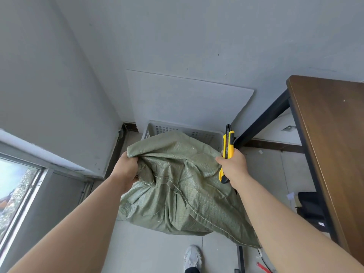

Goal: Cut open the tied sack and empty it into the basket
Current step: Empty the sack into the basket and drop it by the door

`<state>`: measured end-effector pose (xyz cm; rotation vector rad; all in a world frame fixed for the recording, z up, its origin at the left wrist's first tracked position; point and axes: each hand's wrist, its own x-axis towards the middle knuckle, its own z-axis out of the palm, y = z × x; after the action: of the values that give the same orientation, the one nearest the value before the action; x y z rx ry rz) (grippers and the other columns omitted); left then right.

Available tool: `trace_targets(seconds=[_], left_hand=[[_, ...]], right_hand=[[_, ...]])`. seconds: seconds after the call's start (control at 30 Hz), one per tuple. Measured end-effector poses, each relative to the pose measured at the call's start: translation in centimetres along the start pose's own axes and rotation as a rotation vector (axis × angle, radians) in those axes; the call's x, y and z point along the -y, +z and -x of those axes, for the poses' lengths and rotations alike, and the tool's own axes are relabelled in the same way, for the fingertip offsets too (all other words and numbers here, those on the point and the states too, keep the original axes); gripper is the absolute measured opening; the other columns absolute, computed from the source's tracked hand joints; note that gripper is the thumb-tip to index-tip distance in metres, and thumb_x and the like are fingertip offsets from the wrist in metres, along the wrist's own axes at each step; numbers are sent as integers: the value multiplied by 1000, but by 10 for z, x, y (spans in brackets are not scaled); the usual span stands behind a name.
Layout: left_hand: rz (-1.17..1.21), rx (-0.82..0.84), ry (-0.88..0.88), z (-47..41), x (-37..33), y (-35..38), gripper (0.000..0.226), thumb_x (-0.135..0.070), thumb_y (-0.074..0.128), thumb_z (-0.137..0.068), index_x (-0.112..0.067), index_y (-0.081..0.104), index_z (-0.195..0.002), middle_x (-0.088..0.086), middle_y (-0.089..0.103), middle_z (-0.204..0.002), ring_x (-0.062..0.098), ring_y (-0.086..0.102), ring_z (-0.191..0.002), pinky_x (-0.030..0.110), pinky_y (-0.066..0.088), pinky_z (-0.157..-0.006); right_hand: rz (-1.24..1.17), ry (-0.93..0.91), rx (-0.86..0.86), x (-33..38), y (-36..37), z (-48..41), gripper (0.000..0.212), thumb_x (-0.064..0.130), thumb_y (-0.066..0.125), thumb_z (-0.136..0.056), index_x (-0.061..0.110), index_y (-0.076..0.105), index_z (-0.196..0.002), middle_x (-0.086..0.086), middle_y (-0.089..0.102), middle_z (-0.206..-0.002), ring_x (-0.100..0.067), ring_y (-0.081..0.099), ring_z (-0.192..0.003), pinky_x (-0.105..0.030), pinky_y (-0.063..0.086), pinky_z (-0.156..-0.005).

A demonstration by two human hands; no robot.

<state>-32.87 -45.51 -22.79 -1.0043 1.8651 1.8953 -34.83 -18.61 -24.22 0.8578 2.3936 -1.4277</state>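
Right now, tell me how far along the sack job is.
Looks done: cutting; no tie shows on the green sack. In hand: both hands lift it over the white basket, left hand bunching the fabric, right hand also holding the yellow utility knife. Left: emptying; no contents are visible in the basket.

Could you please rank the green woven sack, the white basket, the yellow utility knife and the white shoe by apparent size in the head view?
1. green woven sack
2. white basket, mostly hidden behind the sack, so unsure
3. yellow utility knife and white shoe: look alike
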Motion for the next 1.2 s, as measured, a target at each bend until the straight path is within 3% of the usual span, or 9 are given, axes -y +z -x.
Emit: trace_targets(seconds=[0.1, 0.23, 0.33, 0.43, 0.57, 0.73, 0.93, 1.07, 1.2], left_hand=[[7, 3, -10, 1, 8, -4, 23, -14, 36, -100, -23, 53, -112, 5, 64, -99, 23, 62, -86, 37, 53, -72], [87, 16, -24, 6, 15, -2, 24, -10, 36, -100, -25, 55, -102, 3, 63, -97, 20, 61, -86, 38, 53, -75], [129, -13, -28, 7, 17, -1, 23, -9, 37, -99, -23, 54, -105, 2, 61, -97, 20, 60, -86, 38, 52, -74], [122, -23, -28, 9, 18, 0, 26, -10, 37, -99, -27, 55, -92, 2, 62, -96, 22, 61, -87, 42, 53, -76], [110, -24, -31, 14, 20, 1, 24, -12, 37, -99, -26, 56, -95, 3, 62, -96, 24, 62, -90, 49, 52, -85], [124, -41, -17, 19, 29, 2, 19, -11, 38, -98, -21, 53, -106, 3, 61, -97, 22, 60, -87, 46, 52, -82], [147, -57, 5, 24, 39, -3, 25, -9, 37, -99, -23, 56, -91, 2, 61, -91, 20, 59, -82, 44, 49, -82], [111, -83, 45, 40, 33, -13, 32, -5, 36, -98, -24, 56, -83, 3, 60, -88, 21, 58, -80, 42, 51, -78], [1, -84, 90, 66, 19, -28, 23, -6, 41, -95, -17, 56, -81, 12, 61, -89, 27, 59, -81, 41, 53, -74]], right_hand=[[-6, 16, 43, -7, -2, 6, 25, 8, 69, -83, 7, 58, -105, -10, 60, -92, -25, 57, -80, -27, 44, -61], [-16, 45, 67, -20, -2, 17, 26, 10, 72, -81, 10, 59, -104, -9, 63, -94, -29, 60, -86, -36, 50, -76], [-23, 35, 85, -29, -5, 31, 32, 12, 74, -81, 13, 59, -109, -3, 62, -99, -23, 59, -90, -33, 45, -78], [0, 24, 91, -42, -8, 47, 38, 17, 78, -76, 15, 57, -107, -4, 61, -97, -25, 60, -87, -35, 48, -73], [63, 34, 147, -64, -10, 69, 43, 21, 83, -68, 15, 57, -101, -8, 64, -98, -26, 63, -92, -39, 51, -80], [153, 48, 139, -95, 0, 86, 43, 11, 80, -70, 13, 55, -105, -10, 61, -98, -30, 62, -93, -36, 48, -75], [191, 57, -26, -118, 16, 86, 29, 4, 75, -72, 12, 57, -93, -4, 56, -77, -26, 56, -71, -37, 50, -68], [149, 37, -93, -100, 1, 85, 23, 3, 73, -72, 6, 60, -91, -10, 59, -77, -27, 52, -67, -33, 44, -60], [111, 3, -117, -54, -30, 90, 17, 2, 69, -73, 5, 60, -87, -14, 61, -77, -26, 53, -63, -30, 42, -56]])
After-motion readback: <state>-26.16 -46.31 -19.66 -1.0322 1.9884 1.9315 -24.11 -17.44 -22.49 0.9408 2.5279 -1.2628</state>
